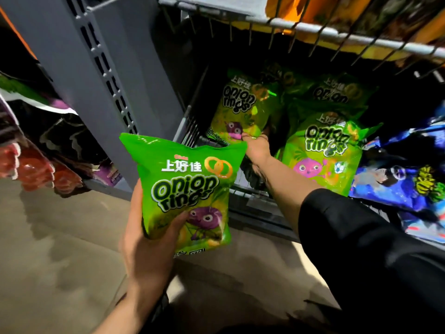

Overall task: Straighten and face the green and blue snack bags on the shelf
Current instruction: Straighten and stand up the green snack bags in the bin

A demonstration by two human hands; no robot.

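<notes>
My left hand (149, 242) grips a green onion rings bag (190, 186) by its lower left corner and holds it upright in front of the shelf, label facing me. My right hand (256, 150) reaches into the wire shelf and pinches the bottom of a second green bag (237, 109) that stands at the shelf's left end. A third green bag (322, 150) stands to the right of that hand, with a fourth (337, 92) in the dark behind it. Blue snack bags (399, 182) lie crumpled and tilted at the far right.
A grey perforated upright post (106, 68) borders the shelf on the left. A wire shelf (313, 30) with orange and yellow bags hangs overhead. Red and purple bags (36, 165) fill the neighbouring bay at left. Beige floor (60, 261) lies below.
</notes>
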